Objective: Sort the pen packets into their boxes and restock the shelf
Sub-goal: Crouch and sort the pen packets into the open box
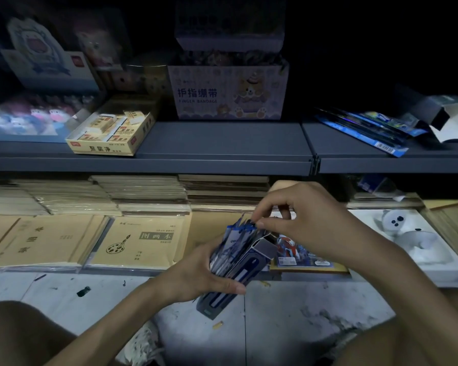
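- The left hand (196, 273) is gripping one dark blue pen box (236, 278) around its middle, fingers and thumb curled round it. It is holding the box tilted above the floor, in front of the lower shelf level.
- The right hand (296, 220) is pinching the top edges of the pen packets (238, 231) that are sticking out of the open end of the box. Thumb and fingertips are set narrowly on them.
- Progress, as a judgement: sorting is looking partly done. The held box is carrying a bundle of packets, but they are protruding and the flap is standing open, so this box is not yet closed or shelved.
- Work remaining: loose packets (368, 128) are lying overlapped on the right part of the upper shelf (222, 138), just beside an opened carton (444, 122). These are waiting to be boxed, and restocking is not yet done.
- Counts:
  - Pen boxes in hand: one.
  - Opened cartons on the shelf: one.
  - Packets in the held box: several, bunched too tightly to count.
  - Loose packets on the shelf: at least three; overlap and dim light are preventing an exact count.
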`<action>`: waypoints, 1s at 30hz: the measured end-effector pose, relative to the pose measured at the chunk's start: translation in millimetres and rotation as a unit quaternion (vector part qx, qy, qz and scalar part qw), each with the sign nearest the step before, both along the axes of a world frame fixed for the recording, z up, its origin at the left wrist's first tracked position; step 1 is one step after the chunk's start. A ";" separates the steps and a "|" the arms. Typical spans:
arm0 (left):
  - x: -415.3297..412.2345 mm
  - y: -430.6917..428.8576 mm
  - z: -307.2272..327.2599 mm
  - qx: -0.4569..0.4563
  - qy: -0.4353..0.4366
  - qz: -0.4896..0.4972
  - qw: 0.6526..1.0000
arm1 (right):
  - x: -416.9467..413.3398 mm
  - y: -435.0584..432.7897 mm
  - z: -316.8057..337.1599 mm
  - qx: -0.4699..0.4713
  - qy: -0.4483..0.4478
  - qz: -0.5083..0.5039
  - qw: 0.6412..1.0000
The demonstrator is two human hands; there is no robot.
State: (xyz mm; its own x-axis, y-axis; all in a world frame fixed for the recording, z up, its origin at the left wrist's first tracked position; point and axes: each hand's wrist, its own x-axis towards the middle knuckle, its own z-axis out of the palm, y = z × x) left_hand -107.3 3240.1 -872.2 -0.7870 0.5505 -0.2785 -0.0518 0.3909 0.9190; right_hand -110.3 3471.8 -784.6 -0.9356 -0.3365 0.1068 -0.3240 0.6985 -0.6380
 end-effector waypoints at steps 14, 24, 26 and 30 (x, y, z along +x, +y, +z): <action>2.3 -2.0 2.3 0.002 -0.020 0.005 1.000 | 7.8 10.1 20.1 -0.146 0.071 -0.051 0.985; 2.1 3.2 4.1 0.014 -0.005 0.018 1.000 | 11.7 -15.7 6.7 -0.194 0.130 -0.231 0.945; 1.9 3.1 3.9 0.016 -0.001 0.021 1.000 | 7.1 -7.7 8.5 -0.303 0.071 -0.235 0.921; 0.8 -0.9 2.1 0.015 0.003 0.034 0.999 | 3.0 15.7 24.0 -0.435 0.045 -0.248 0.864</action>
